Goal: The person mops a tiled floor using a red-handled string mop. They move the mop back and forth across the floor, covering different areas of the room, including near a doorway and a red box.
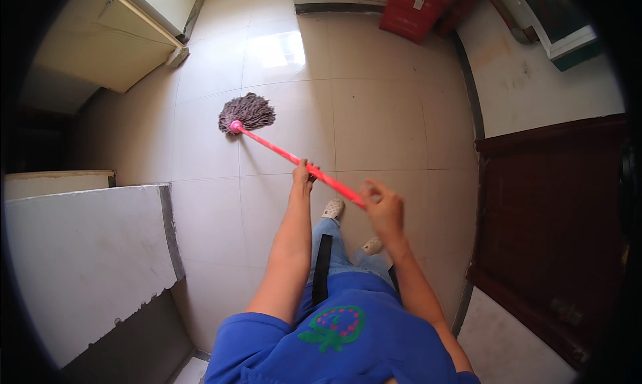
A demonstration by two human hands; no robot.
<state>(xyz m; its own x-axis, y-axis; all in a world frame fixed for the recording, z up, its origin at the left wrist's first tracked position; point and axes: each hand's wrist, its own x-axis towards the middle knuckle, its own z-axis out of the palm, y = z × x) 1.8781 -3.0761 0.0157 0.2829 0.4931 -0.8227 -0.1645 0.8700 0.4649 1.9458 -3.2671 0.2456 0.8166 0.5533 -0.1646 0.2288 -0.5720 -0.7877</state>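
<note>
A string mop with a greyish-purple head (pixel 248 112) rests on the tiled floor (pixel 376 123), ahead and to the left. Its pink and red handle (pixel 273 147) slants back towards my body. My left hand (pixel 304 174) is wrapped around the middle of that handle. At the handle's upper end is my right hand (pixel 383 203), slightly blurred, with thumb and fingers curled by the tip; whether they close on it cannot be told.
A red box (pixel 414 10) stands by the far wall. On the right is a dark red wooden door (pixel 546 223). A white wall end (pixel 90 238) juts in at the left, beyond it a cream panel (pixel 110 38) with a stone (pixel 177 57) at its corner.
</note>
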